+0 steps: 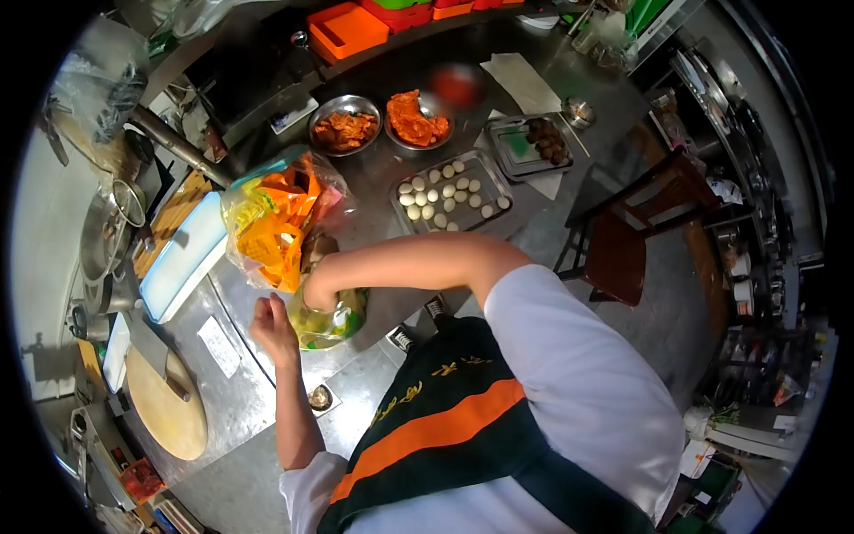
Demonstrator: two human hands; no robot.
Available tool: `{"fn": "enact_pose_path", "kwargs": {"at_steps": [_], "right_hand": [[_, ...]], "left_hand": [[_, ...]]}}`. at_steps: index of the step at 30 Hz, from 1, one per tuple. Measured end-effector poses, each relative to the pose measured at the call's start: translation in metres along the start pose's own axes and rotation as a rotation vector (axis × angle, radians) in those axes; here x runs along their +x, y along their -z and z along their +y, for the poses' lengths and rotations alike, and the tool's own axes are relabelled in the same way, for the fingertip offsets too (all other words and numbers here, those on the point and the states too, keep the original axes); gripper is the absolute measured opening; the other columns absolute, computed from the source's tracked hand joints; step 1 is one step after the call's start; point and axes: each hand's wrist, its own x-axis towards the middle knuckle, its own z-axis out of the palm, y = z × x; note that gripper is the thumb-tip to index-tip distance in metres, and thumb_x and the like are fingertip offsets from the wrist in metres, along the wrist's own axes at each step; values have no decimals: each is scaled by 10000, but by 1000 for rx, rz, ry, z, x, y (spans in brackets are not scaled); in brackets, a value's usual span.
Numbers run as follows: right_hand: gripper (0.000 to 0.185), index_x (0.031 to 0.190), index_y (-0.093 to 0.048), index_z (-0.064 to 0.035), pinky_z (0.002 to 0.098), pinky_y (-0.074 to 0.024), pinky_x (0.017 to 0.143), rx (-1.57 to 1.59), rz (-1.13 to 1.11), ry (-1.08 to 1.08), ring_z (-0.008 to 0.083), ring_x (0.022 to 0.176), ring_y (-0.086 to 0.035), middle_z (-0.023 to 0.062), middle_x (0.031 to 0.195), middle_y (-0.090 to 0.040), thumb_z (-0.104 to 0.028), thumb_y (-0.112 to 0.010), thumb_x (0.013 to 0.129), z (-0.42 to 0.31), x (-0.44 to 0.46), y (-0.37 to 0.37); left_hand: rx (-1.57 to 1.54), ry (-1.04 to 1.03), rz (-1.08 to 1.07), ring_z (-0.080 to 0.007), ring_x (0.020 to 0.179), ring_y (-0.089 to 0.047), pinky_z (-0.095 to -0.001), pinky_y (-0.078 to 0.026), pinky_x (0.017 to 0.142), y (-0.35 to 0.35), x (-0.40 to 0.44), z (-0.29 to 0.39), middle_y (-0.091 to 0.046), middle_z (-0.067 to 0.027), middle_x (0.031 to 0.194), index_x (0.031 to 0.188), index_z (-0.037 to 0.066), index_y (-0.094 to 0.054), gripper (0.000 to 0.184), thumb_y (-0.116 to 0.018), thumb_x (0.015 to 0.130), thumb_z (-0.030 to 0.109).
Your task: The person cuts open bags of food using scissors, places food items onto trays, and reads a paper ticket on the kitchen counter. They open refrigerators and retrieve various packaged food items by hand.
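My right hand (318, 292) reaches down into a clear plastic bag with green and yellow print (331, 331). Its fingers are hidden inside. Just left of this bag, my left hand (274, 331) is raised with its fingers curled in; whether they pinch anything is too small to tell. Behind my right hand stands a larger clear bag (238, 214) with orange and yellow plastic bags (283, 222) in it. Some brownish contents (317, 249) show between the two bags, too unclear to name.
A metal tray (418, 222) holds several whitish eggs (447, 190). Beyond are two bowls of orange-red food (345, 130) (416, 120) and a tray with dark round items (546, 142). At left lie a white-blue tray (185, 258), a cleaver (147, 343) and a round chopping board (165, 409). A wooden chair (618, 254) stands right.
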Motion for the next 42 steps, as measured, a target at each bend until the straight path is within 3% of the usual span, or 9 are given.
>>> {"fn": "enact_pose_path", "kwargs": {"at_steps": [9,14,17,19,21,23,24,30,42], "right_hand": [[385,971,-577,-73,351,-379,776,-143,-207,-51,228,933,-483,84,1045,-524,-241,-579,625,-3,1,5],[337,935,-589,-104,375,-409,669,-299,-187,23,216,840,-491,47,979,-548,-241,-600,627,19,52,-18],[373,945,-579,-55,344,-396,736,118,35,-94,224,890,-494,89,1007,-541,-241,-588,622,34,64,-30],[322,905,-576,-29,338,-413,683,231,-206,-82,239,808,-525,104,915,-571,-226,-561,651,41,67,-19],[274,872,-575,-39,348,-423,623,287,-90,-92,254,716,-544,110,816,-587,-206,-552,656,25,12,-5],[233,862,-576,-58,359,-426,595,263,358,289,259,676,-549,113,752,-588,-155,-537,654,24,4,-7],[257,895,-578,-84,367,-423,610,279,224,145,261,690,-549,122,753,-582,-109,-521,645,21,6,-7],[161,722,-590,-56,353,-417,573,312,669,421,267,658,-543,123,693,-550,-9,-490,606,29,-29,-19],[101,681,-572,-63,289,-422,609,271,1592,215,196,685,-541,28,745,-535,-12,-589,596,7,-43,-53]], "left_hand": [[62,-35,-26,-56,507,-291,-218,-251,438,-3,9,-2,-355,21,512,576,-2,-401,282,-480,810,135],[64,-56,13,-61,509,-292,-222,-254,436,1,14,-10,-360,18,511,578,-6,-408,286,-477,812,143],[51,-26,31,-46,506,-247,-211,-210,430,5,16,-4,-298,49,525,541,42,-336,326,-464,819,155],[43,-13,48,-57,496,-267,-235,-226,421,7,22,-17,-315,27,495,541,16,-355,323,-473,811,150],[57,-21,63,-56,498,-273,-230,-226,423,6,29,-14,-321,27,496,547,16,-365,315,-474,809,152],[91,-46,67,-57,492,-274,-230,-226,418,8,32,-19,-321,31,497,552,14,-375,306,-475,806,153],[29,-91,79,-58,489,-270,-232,-226,415,5,32,-22,-319,30,498,556,8,-380,300,-471,803,152],[77,-8,40,-50,520,-268,-221,-231,434,1,34,-9,-316,34,523,563,8,-351,304,-468,804,152],[82,-10,-23,-53,525,-338,-217,-291,448,-14,43,-13,-416,13,535,633,-25,-473,253,-472,811,155]]}}
